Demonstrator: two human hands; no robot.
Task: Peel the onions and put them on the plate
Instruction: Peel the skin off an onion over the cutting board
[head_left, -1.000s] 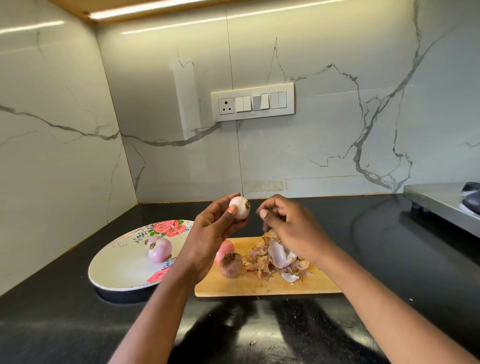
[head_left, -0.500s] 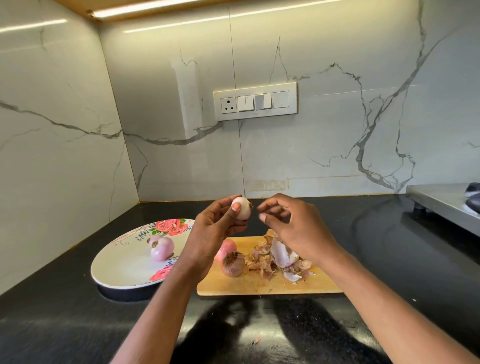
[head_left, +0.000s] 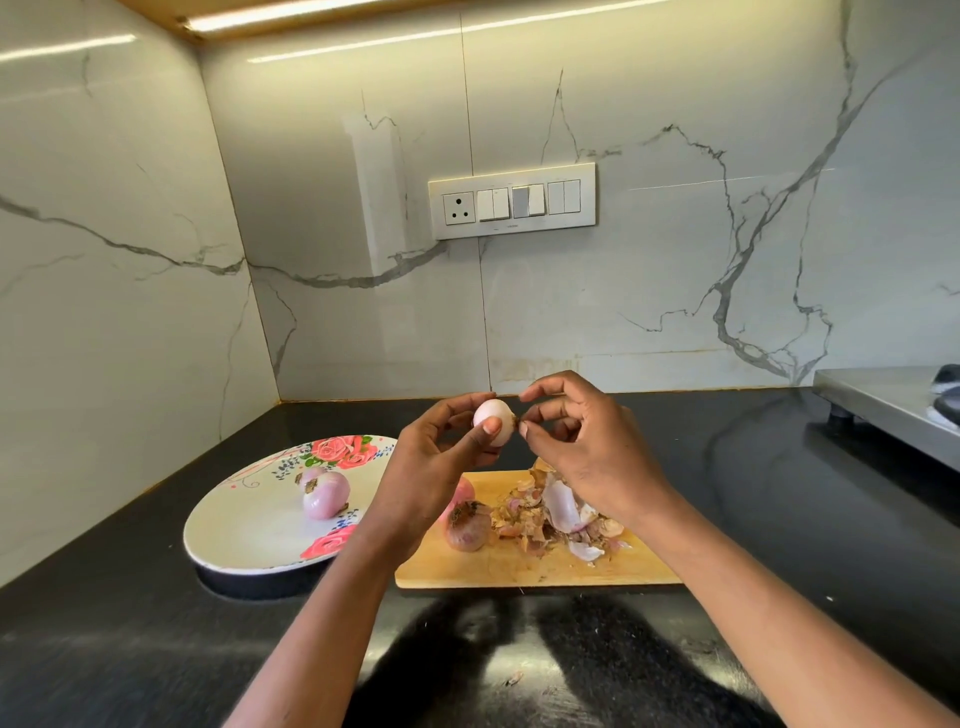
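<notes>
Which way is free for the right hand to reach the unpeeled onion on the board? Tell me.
Probably yes, downward: the right hand hovers over the cutting board, and nothing covers the unpeeled onion. But it is pinching at the peeled onion.

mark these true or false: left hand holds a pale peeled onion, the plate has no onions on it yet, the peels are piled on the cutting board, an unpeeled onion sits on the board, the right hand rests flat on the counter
1. The left hand holds a pale peeled onion. True.
2. The floral plate has no onions yet. False: at least one peeled onion lies on it.
3. The onion peels are piled on the wooden cutting board. True.
4. An unpeeled onion sits on the board. True.
5. The right hand rests flat on the counter. False: it is raised, pinching at the held onion's root end.
</notes>
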